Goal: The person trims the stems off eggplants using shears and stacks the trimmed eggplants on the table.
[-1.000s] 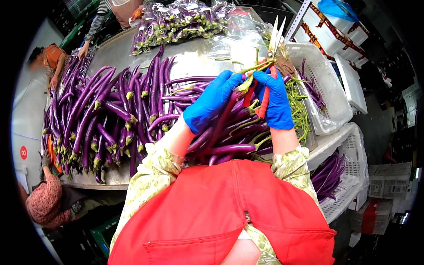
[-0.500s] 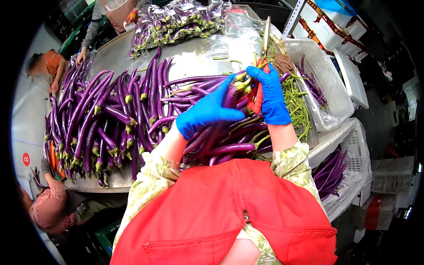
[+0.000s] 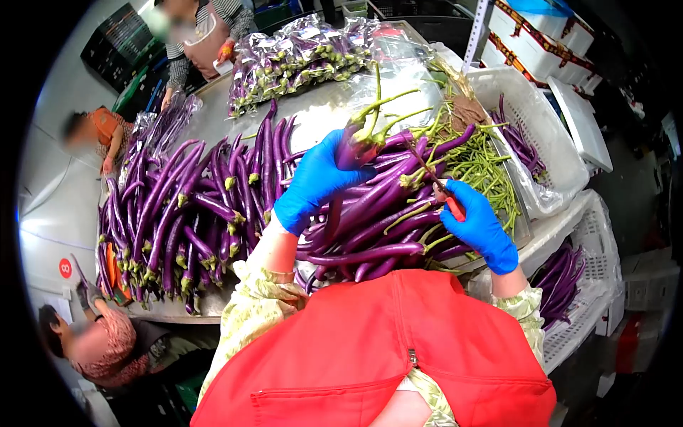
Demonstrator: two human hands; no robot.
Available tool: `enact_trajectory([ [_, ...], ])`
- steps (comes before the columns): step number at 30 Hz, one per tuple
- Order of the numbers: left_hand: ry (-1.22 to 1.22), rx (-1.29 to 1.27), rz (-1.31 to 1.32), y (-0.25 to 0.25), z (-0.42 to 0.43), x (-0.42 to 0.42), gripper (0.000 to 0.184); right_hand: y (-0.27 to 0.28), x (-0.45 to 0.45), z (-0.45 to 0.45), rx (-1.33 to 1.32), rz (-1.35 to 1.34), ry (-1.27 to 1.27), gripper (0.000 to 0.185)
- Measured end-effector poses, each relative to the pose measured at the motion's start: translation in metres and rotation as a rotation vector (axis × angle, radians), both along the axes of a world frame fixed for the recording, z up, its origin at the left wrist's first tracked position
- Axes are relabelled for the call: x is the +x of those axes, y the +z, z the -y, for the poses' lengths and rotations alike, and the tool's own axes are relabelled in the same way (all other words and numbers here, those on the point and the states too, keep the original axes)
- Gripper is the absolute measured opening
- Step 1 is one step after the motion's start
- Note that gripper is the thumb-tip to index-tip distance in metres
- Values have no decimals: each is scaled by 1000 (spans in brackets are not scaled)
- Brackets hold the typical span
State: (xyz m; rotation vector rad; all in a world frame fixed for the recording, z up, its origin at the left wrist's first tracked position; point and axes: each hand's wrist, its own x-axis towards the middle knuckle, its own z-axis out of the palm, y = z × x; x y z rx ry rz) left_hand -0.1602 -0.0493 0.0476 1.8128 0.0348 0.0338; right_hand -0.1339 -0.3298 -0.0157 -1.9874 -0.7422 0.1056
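My left hand [image 3: 318, 181], in a blue glove, is wrapped around a few long purple eggplants [image 3: 353, 151]. Their green stems point up and away from me. In my gloved right hand [image 3: 485, 226] is a pair of scissors [image 3: 455, 208] with red handles, its dark blades angled up and left over the pile. Whether the blades are apart is hard to make out. Beneath both hands lie loose eggplants [image 3: 388, 210], some with long green stems. A heap of cut green stems [image 3: 487, 174] is beside the scissors, on the right.
A large heap of eggplants [image 3: 163, 220] covers the table's left side. Bagged eggplants [image 3: 299, 60] are stacked at the back. White crates [image 3: 562, 142] with eggplants stand to the right, near foam boxes [image 3: 541, 46]. Several people, one in an orange top [image 3: 105, 128], are around the far and left sides.
My right hand has moved down and right, away from my left, and the scissors now point up-left instead of straight up. My left hand has lifted the eggplants' stem ends more upright.
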Motion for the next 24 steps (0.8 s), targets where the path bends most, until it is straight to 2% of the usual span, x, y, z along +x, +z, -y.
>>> enact_trajectory([
  [2,-27,-163,-127,3,9,-4,63,5,-4,3,12,14,3,43],
  [6,-203,-81,-59,6,17,-9,57,2,0,7,53,25,95,41],
  [7,-265,-183,-128,1,15,-8,55,-1,3,8,40,18,116,41],
  [10,-430,-245,-309,9,10,-12,70,-3,7,12,64,69,243,42],
  [14,-577,-89,-297,14,26,-15,69,0,8,11,40,29,309,43],
  [15,-588,36,-319,9,27,-13,68,3,8,9,63,-19,333,43],
  [18,-559,-80,-408,4,31,-11,68,4,6,8,109,-89,333,45],
  [21,-555,-97,-401,3,34,-11,65,-5,8,9,119,53,280,45],
  [24,-532,-92,-428,2,35,-11,64,-11,5,10,87,59,227,34],
])
